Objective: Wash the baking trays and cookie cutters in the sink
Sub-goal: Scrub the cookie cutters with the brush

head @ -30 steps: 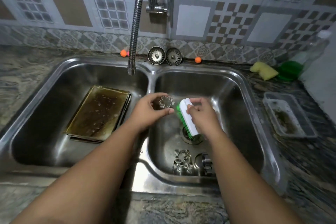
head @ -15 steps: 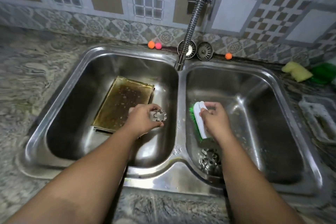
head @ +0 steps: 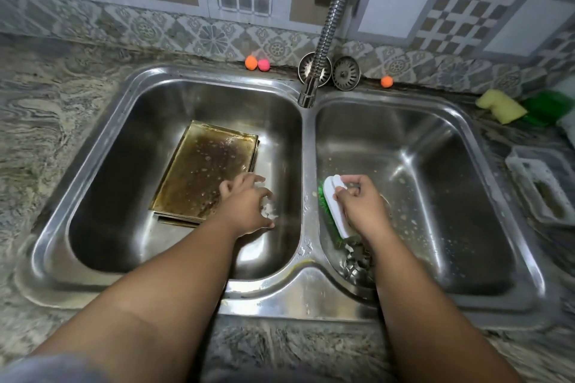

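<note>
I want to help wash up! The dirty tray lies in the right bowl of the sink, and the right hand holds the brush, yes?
Not quite. The head view shows the tray lying in the left bowl of the sink, not the right one. The rest is true: the right hand holds the brush.
</note>
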